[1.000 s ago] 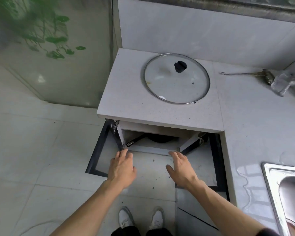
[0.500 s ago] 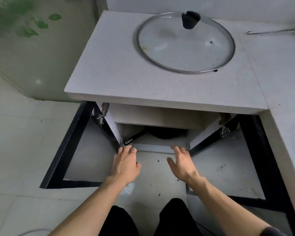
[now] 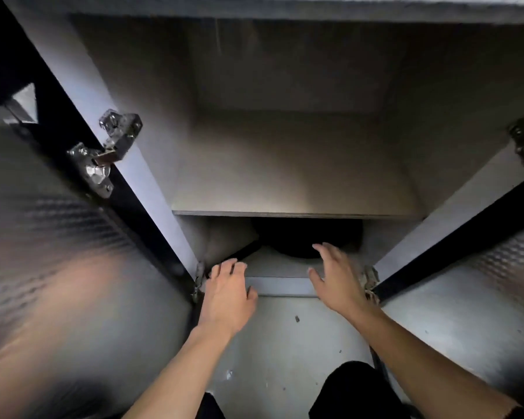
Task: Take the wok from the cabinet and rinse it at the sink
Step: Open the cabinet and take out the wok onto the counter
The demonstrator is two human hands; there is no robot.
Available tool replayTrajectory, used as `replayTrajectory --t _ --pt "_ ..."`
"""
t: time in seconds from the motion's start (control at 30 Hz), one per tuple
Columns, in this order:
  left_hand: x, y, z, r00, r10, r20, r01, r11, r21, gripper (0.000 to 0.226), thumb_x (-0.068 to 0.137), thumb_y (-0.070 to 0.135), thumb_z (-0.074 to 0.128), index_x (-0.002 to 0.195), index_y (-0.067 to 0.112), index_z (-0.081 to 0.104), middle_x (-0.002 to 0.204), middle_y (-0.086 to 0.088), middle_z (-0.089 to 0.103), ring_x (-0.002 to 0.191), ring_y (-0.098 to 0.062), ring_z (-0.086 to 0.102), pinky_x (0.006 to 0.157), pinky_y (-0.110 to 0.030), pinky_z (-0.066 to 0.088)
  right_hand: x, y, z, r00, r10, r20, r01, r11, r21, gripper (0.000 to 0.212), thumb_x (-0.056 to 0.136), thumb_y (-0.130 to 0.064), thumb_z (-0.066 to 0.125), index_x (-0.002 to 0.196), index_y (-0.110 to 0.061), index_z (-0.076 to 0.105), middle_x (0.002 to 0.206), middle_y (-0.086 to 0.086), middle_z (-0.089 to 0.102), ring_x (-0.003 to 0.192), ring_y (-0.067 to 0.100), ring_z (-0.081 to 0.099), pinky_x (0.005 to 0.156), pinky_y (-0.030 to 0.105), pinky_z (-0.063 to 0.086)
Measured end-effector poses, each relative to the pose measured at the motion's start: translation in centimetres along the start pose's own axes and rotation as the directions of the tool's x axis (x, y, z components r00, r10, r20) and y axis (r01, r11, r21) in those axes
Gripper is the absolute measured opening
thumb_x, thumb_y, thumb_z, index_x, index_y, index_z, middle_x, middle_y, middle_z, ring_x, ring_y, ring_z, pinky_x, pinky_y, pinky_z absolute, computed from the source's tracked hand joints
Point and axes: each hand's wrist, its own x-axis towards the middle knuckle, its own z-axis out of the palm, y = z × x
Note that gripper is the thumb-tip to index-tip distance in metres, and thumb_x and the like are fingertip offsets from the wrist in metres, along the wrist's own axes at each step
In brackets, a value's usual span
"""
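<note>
Reaching into open cabinet (image 3: 285, 164): left hand (image 3: 227, 294), right hand (image 3: 339, 279), fingers released, nearing black wok (image 3: 300, 240) lying under shelf (image 3: 291, 213), hinged doors (image 3: 58, 237) flanking.

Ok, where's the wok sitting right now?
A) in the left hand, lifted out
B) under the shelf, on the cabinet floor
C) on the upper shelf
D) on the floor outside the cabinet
B: the dark wok lies in the lower compartment beneath the shelf, with the left hand and right hand open at the cabinet's front edge, neither gripping it.
</note>
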Motion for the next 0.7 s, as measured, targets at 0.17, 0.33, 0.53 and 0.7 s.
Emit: replayTrajectory --t 0.17,0.33,0.53,0.7 --pt "3.1 -2.1 5.4 0.999 0.023 -0.032 -0.023 1.0 0.017 0.052 0.088 0.032 0.054 0.137 0.021 0.041 0.147 -0.001 0.035 0.131 -0.022 0.032 0.11 -0.035 0.03 2.1 1.4 5.7 0.998 -0.033 -0.059 0.033 0.999 -0.002 0.056 0.094 -0.025 0.057 0.146 -0.014 0.04 0.152 0.01 0.037 0.142 0.026 0.027 0.118 0.035 0.024" --pt "3.8 -3.7 9.7 0.994 0.06 -0.091 -0.057 0.998 0.029 0.051 0.087 0.031 0.053 0.135 0.02 0.04 0.146 -0.001 0.035 0.133 -0.023 0.03 0.109 -0.034 0.032 3.7 3.4 9.2 0.999 -0.032 0.035 0.038 0.984 -0.176 0.071 0.093 -0.035 0.055 0.154 -0.022 0.02 0.163 0.007 0.013 0.15 0.028 0.009 0.119 0.043 0.018" --pt "7.8 -4.1 11.1 0.984 0.157 -0.084 -0.138 0.97 0.199 0.069 0.083 0.035 0.055 0.144 0.02 0.026 0.152 -0.005 0.024 0.139 -0.028 0.02 0.114 -0.043 0.025 5.3 6.2 10.4 0.992 0.026 0.126 0.013 0.954 -0.3 0.084 0.094 -0.043 0.054 0.157 -0.022 0.002 0.166 0.003 -0.003 0.152 0.023 -0.007 0.122 0.042 0.004" --pt "9.7 -6.0 13.2 0.996 0.086 -0.005 -0.082 0.964 0.253 0.084 0.082 0.04 0.058 0.15 0.019 0.014 0.155 -0.004 0.014 0.139 -0.03 0.017 0.117 -0.046 0.017 5.5 8.3 11.0 0.977 0.045 0.207 0.025 0.946 -0.322 0.09 0.094 -0.043 0.054 0.157 -0.018 -0.005 0.166 0.001 -0.007 0.151 0.019 -0.013 0.123 0.041 -0.004"
